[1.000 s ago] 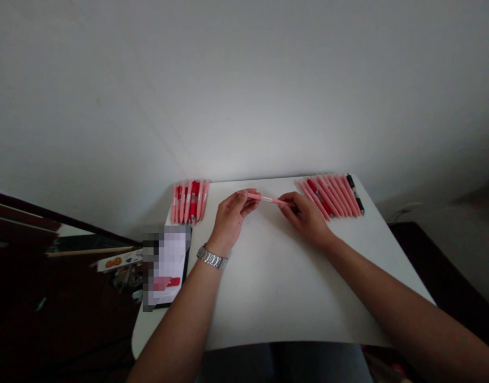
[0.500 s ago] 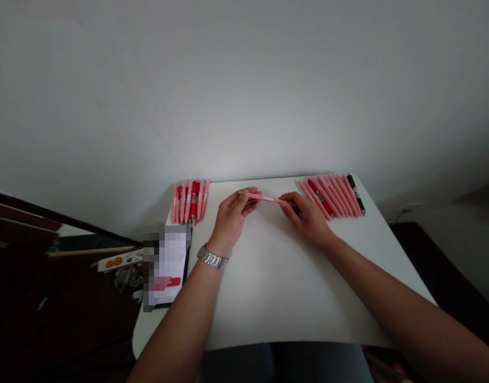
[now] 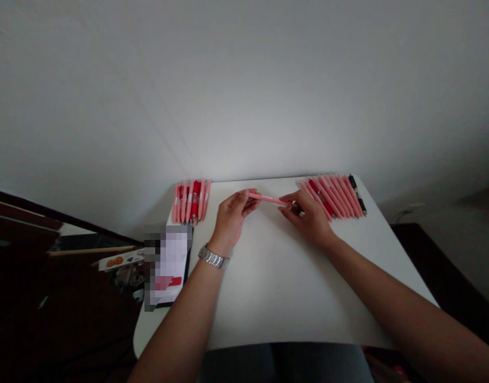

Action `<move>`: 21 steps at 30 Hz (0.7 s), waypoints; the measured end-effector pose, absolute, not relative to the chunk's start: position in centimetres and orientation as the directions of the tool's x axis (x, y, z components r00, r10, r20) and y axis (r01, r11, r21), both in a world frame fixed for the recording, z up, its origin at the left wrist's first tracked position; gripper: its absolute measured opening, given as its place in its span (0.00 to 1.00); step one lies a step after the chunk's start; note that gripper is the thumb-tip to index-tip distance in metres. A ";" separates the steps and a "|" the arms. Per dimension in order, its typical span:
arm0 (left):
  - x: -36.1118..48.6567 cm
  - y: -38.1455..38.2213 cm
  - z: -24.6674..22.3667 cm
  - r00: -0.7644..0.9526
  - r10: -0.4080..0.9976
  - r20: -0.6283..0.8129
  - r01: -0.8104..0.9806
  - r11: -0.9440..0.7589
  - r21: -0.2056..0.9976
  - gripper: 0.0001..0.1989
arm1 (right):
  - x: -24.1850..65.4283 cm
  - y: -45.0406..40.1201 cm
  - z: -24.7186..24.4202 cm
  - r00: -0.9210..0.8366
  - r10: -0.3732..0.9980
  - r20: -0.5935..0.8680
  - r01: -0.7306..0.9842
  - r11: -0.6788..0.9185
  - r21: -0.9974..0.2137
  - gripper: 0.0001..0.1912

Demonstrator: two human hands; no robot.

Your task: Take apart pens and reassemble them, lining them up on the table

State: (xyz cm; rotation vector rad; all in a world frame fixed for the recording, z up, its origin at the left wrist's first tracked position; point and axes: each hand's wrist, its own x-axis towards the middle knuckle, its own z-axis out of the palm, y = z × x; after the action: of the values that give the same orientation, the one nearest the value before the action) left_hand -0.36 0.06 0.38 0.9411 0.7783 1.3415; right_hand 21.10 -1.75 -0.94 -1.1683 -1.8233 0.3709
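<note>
A slim pink pen (image 3: 270, 199) with a small white label is held level between my two hands, above the white table (image 3: 276, 287). My left hand (image 3: 233, 213) pinches its left end between thumb and fingers. At the other end, the thumb and fingers of my right hand (image 3: 308, 215) close around the tip. Beyond my right hand lies a slanted row of pink pens (image 3: 337, 196), with a red one among them and a black pen (image 3: 356, 194) at its right end. A second group of pink and red pens (image 3: 188, 202) lies to the left.
A tablet or phone (image 3: 170, 266), its screen partly blurred out, lies at the table's left edge beside my left forearm. The wall (image 3: 244, 106) rises right behind the table. Cluttered items (image 3: 125, 268) stand low on the left.
My right hand's fingertips have shifted slightly right along the pen, and more of its right end shows. The left hand keeps its grip.
</note>
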 end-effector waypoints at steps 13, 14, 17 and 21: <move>-0.3 -0.1 0.9 0.129 0.988 0.086 -0.435 -0.022 0.900 0.19 | 21.1 -2.2 -0.4 -0.161 0.881 0.444 0.592 0.446 -0.671 0.16; -0.3 -0.1 0.9 0.132 0.987 0.089 -0.436 -0.023 0.900 0.19 | 21.0 -2.2 -0.3 -0.162 0.881 0.444 0.591 0.447 -0.671 0.16; -0.4 -0.2 1.0 0.145 0.984 0.099 -0.436 -0.026 0.900 0.18 | 21.0 -2.3 0.0 -0.167 0.881 0.442 0.590 0.449 -0.671 0.17; -0.4 -0.2 1.1 0.152 0.982 0.109 -0.438 -0.032 0.898 0.17 | 21.1 -2.3 -0.1 -0.165 0.884 0.438 0.582 0.446 -0.680 0.17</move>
State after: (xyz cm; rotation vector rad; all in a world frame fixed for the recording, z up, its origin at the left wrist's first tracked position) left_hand -0.36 -0.24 1.05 1.0003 0.7180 1.3133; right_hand 21.05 -2.26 -0.10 -1.2408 -1.8622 0.4545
